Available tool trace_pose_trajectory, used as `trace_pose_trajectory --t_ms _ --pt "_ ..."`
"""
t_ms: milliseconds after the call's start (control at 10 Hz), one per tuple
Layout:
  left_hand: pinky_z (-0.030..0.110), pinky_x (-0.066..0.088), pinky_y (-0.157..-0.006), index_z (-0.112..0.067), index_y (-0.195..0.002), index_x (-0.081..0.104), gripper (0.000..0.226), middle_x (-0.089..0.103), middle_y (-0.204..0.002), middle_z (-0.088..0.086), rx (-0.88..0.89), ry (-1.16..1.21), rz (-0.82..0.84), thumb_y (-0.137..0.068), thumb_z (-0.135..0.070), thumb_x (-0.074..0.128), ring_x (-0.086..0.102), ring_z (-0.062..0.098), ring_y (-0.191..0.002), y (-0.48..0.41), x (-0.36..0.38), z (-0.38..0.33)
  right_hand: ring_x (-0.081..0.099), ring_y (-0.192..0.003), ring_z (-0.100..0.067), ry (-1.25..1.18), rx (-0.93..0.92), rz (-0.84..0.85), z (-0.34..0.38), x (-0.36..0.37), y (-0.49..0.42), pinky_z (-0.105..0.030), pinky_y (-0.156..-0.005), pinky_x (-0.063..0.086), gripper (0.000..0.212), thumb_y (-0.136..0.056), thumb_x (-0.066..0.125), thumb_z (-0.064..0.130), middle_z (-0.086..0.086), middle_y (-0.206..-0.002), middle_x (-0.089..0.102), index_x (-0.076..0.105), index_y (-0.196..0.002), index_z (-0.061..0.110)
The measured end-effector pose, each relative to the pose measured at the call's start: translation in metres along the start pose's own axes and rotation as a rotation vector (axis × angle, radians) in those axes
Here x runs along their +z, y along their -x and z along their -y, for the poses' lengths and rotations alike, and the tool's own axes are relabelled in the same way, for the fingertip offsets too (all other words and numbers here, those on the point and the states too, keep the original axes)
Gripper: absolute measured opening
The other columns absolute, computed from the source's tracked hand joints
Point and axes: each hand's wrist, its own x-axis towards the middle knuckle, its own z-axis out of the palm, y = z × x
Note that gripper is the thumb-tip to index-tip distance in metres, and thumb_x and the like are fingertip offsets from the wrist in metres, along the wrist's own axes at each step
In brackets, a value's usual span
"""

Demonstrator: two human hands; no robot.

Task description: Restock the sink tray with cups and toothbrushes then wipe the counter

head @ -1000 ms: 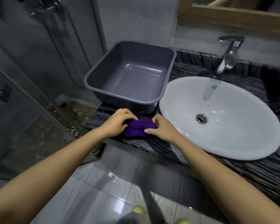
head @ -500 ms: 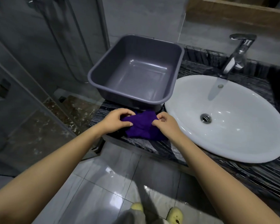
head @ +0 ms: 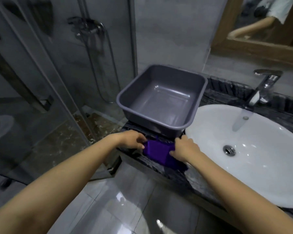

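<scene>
A purple cloth (head: 159, 152) lies on the dark marble counter (head: 179, 178), stretched between my hands at the counter's front left corner. My left hand (head: 130, 140) pinches its left edge and my right hand (head: 184, 149) grips its right edge. Just behind the cloth stands an empty grey plastic tray (head: 161, 98), a deep square tub. No cups or toothbrushes are in view.
A white oval sink basin (head: 252, 154) fills the counter to the right, with a chrome faucet (head: 262, 86) behind it. A glass shower enclosure (head: 57, 81) stands to the left. A wood-framed mirror (head: 260, 46) hangs above. Glossy floor tiles lie below.
The cloth went from bunched between my hands to spread out wider. My hands have moved apart along the counter edge, and my view has tilted up.
</scene>
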Motion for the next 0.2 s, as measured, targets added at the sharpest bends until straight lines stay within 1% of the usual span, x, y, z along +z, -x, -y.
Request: trace_pose_trajectory --t_ms 100,200 --pt "0.024 0.038 -0.101 -0.017 -0.134 0.048 0.048 0.052 -0.138 0.000 -0.056 -0.079 0.206 -0.090 -0.033 0.057 0.050 0.017 -0.123 0.011 -0.039 -0.015 0.061 -0.095 -0.027 0.026 -0.092 0.417 0.000 -0.045 -0.001 -0.033 -0.076 0.050 0.049 -0.093 0.050 0.045 -0.012 -0.122 0.057 0.055 -0.120 0.005" --pt "0.040 0.040 -0.107 -0.024 -0.139 0.041 0.058 0.044 -0.144 -0.002 -0.116 -0.102 0.236 -0.087 -0.042 0.058 0.045 0.019 -0.129 0.027 -0.097 -0.035 0.059 -0.110 -0.030 -0.131 -0.106 0.629 -0.008 -0.112 -0.004 -0.039 -0.078 0.051 0.051 -0.094 0.048 0.045 -0.008 -0.139 0.053 0.048 -0.134 0.012"
